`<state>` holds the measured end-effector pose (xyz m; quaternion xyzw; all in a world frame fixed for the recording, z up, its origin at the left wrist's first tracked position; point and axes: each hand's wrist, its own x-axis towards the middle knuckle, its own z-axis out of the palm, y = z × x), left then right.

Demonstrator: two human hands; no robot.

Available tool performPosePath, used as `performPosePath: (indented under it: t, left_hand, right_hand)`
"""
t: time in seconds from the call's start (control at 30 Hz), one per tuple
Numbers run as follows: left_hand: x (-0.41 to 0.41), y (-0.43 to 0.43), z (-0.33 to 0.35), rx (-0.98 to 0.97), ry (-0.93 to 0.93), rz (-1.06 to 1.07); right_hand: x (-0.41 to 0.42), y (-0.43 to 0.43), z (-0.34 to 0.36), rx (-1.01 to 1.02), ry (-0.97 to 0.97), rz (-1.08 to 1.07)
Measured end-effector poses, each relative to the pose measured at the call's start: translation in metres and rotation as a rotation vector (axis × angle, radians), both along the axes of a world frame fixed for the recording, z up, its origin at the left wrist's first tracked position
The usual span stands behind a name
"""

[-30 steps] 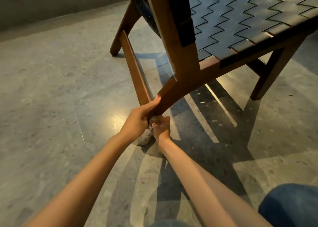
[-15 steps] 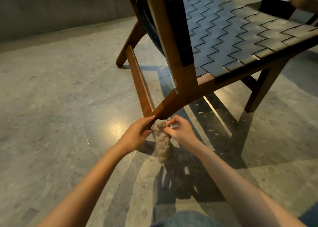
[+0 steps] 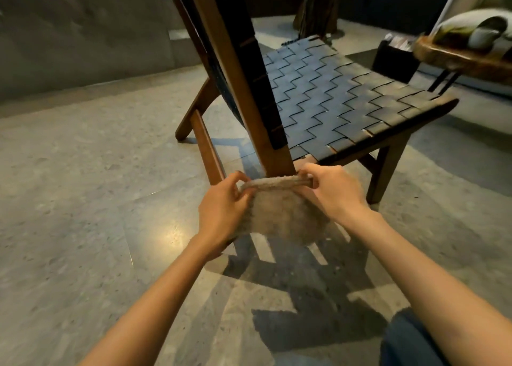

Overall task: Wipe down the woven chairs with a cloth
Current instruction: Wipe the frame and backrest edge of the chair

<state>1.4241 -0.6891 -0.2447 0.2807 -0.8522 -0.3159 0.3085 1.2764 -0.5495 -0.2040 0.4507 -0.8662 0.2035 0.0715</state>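
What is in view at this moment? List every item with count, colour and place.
woven chair: one, brown wooden frame with dark woven straps, centre, standing on the floor.
cloth: one, beige, stretched between both hands in front of the chair's near post.
floor: grey speckled stone, throughout.
wall: grey, upper left.
side table: one, brown wood, upper right; items on it blurred.
box: one, black, on the floor beside the side table.
knee: one, blue denim, lower right corner.
left hand: pinches the cloth's top left corner.
right hand: pinches the cloth's top right corner.
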Motion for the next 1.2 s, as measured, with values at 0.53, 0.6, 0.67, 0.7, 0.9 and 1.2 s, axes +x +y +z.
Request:
performPosePath:
  t: [0.53,0.6,0.67,0.7,0.9,1.2]
  left_hand:
    - [-0.063,0.012,0.005,0.538,0.403,0.084]
    - [-0.061,0.01,0.021,0.55,0.521,0.099]
    - [-0.06,0.008,0.036,0.567,0.613,0.11]
    - [-0.059,0.009,0.043,0.562,0.628,0.123]
    - [-0.052,0.011,0.092,0.452,0.763,0.213]
    - [-0.04,-0.01,0.175,0.255,0.948,0.296]
  right_hand:
    - [-0.009,-0.046,-0.018,-0.612,-0.732,0.048]
    - [-0.006,-0.052,-0.001,-0.666,-0.678,0.085]
    - [-0.004,-0.055,0.01,-0.672,-0.647,0.083]
    - [-0.003,-0.055,0.014,-0.675,-0.644,0.082]
    - [0.009,-0.065,0.057,-0.788,-0.575,0.197]
    - [0.024,-0.098,0.136,-0.891,-0.53,0.388]
